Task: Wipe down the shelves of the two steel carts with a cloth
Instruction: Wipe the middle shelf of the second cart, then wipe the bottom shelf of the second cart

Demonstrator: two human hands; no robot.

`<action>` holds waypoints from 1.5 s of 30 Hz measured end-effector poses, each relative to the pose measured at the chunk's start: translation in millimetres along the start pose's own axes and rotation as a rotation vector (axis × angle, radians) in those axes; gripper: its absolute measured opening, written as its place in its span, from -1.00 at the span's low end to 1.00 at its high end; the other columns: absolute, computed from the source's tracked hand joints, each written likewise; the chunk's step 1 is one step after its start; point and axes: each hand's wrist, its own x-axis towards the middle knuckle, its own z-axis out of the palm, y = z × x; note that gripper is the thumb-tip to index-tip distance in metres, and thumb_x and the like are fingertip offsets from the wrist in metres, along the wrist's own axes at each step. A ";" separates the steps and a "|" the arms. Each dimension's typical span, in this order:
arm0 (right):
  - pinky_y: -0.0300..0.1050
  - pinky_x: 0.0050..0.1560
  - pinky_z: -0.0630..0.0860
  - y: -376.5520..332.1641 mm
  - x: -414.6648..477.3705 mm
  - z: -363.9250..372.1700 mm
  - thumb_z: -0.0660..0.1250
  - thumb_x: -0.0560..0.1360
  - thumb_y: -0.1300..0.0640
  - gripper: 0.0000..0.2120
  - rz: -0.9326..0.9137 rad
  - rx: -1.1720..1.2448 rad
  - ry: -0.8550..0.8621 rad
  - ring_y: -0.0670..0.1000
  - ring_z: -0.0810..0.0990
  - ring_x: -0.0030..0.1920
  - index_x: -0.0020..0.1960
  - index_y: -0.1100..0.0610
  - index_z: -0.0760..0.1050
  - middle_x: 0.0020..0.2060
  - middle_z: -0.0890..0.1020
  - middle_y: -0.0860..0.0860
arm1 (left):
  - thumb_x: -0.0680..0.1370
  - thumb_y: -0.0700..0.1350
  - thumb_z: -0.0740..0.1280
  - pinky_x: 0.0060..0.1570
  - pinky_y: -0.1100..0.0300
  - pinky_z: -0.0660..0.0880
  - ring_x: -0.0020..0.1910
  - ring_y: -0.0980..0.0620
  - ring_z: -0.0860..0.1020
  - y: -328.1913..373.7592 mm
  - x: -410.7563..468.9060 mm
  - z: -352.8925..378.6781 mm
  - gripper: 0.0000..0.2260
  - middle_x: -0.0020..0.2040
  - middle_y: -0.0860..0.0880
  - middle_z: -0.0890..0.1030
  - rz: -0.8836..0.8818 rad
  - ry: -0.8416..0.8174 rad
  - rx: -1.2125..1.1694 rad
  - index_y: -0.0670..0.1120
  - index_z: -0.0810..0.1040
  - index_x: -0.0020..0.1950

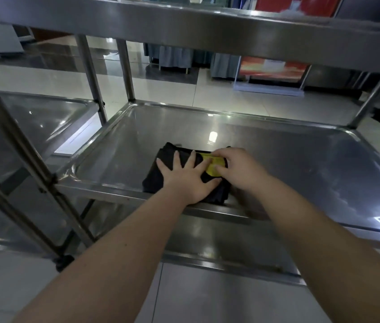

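Grip, left: left hand (187, 180) lies flat and spread, palm down, fingers splayed wide, pressing the cloth (161, 176) onto the steel; it pins rather than clasps.
Grip, right: right hand (238, 170) is curled, its fingertips (217, 169) bent down onto a yellow patch (214, 163) at the cloth's right end; whether they pinch that patch or only press on it cannot be told.
Head view, cloth: dark, folded into a thick pad, with the yellow patch showing between the two hands. It sits near the front rim of the middle shelf (289, 159), left of centre.
Head view, carts: the near cart (184, 24) fills the frame, its top shelf overhead, middle shelf at hand level, a lower shelf (219, 238) beneath. A second cart (44, 117) stands just beside it on the left, its shelf at a similar height.
Head view, shelf state: shiny, bare apart from the cloth, with ceiling lights reflected in it.
Step in hand (judgement): squaring up or refolding the pad before a wiping pass.
Doing it well (judgement): keep the left palm flat so the pad stays folded, then sweep in overlapping strokes from the far rim to the front, working into the rounded corners where grime gathers.
Cloth against grip: directly under both hands, touching each; its left and far edges stick out beyond the left fingers.
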 end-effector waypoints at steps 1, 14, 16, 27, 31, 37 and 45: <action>-0.07 0.06 0.49 -1.5 -8.8 0.4 0.37 0.48 0.14 -0.73 -0.006 0.051 -0.010 -0.01 0.57 0.02 0.17 -0.02 0.60 0.02 0.63 -0.07 | 0.36 0.53 -0.20 0.21 -0.47 -0.37 0.53 -0.22 -0.21 6.4 -1.1 0.4 -0.30 0.58 0.10 -0.12 0.007 -0.003 -0.015 0.37 -0.14 0.48; -0.29 0.23 0.30 1.2 -84.2 3.5 0.57 0.34 -0.01 -0.59 -0.088 0.077 0.005 -0.05 0.44 0.26 0.13 0.12 0.66 0.21 0.57 0.00 | 0.50 0.19 0.34 0.51 0.11 -0.12 0.50 0.22 0.01 -90.5 -50.3 -27.7 -0.43 0.54 0.12 0.15 0.311 -0.061 -0.388 0.11 0.31 0.48; -0.27 0.21 0.31 1.6 -88.8 8.1 0.55 0.37 0.03 -0.63 -0.097 0.079 0.049 -0.02 0.46 0.23 0.12 0.15 0.65 0.16 0.60 0.02 | 0.47 0.24 0.30 0.48 0.14 -0.24 0.47 0.27 -0.01 -89.7 -59.6 -24.3 -0.40 0.52 0.13 0.15 0.340 -0.018 -0.374 0.10 0.31 0.47; 0.03 0.02 0.44 -1.8 -107.9 24.7 0.35 0.54 0.20 -0.88 -0.201 -0.104 0.237 0.16 0.53 -0.01 0.01 0.25 0.57 -0.09 0.59 0.10 | 0.37 -0.04 0.54 0.39 0.30 0.20 0.32 0.13 0.43 -68.4 -92.3 -7.9 -0.62 0.24 0.04 0.57 0.286 0.382 -0.436 0.02 0.64 0.18; -0.15 0.16 0.33 -2.1 -110.2 23.1 0.51 0.40 -0.02 -0.61 -0.182 -0.062 0.165 0.07 0.45 0.14 0.11 0.18 0.59 0.00 0.58 0.03 | 0.42 -0.07 0.51 0.24 0.39 0.31 0.24 0.18 0.49 -67.2 -89.1 -9.1 -0.73 0.13 0.05 0.65 0.260 0.431 -0.475 0.02 0.67 0.11; -0.15 0.03 0.29 -9.6 -105.2 17.8 0.49 0.44 0.18 -0.89 -0.228 -0.073 0.263 0.09 0.44 -0.03 -0.09 0.19 0.63 -0.17 0.62 0.00 | 0.45 -0.04 0.46 0.16 0.02 0.46 0.12 0.01 0.62 -61.8 -93.2 -14.6 -0.78 0.06 -0.03 0.68 0.311 0.507 -0.394 -0.05 0.69 0.06; -0.05 -0.31 0.49 -59.2 -99.8 -33.0 0.38 0.51 0.22 -0.91 -0.097 -0.096 0.177 0.19 0.56 -0.28 -0.09 0.26 0.59 -0.30 0.59 0.15 | 0.43 -0.01 0.46 -0.10 -0.14 0.49 -0.16 -0.08 0.60 -47.1 -111.2 -85.8 -0.80 -0.13 -0.01 0.63 0.094 0.458 -0.456 -0.05 0.71 0.01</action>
